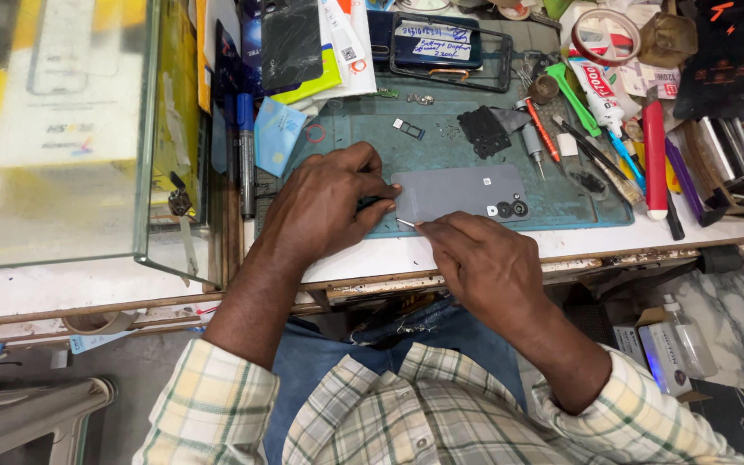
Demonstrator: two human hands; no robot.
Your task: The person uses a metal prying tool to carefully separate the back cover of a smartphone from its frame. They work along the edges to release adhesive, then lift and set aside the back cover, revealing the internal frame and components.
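Note:
A grey phone (462, 191) lies back-up on the teal work mat (441, 146), its camera cluster toward the right. My left hand (325, 202) grips the phone's left end and holds it down. My right hand (475, 254) pinches a thin metal tool (406, 223) whose tip touches the phone's lower left edge. Both forearms come up from the bottom in plaid sleeves.
A glass case (71, 129) stands at left. Small parts lie on the mat: a SIM tray (409, 128), a black plate (484, 131), screws. Screwdrivers, a glue tube (600, 95), a tape roll (604, 36) and tools crowd the right. Another phone frame (445, 47) lies at the back.

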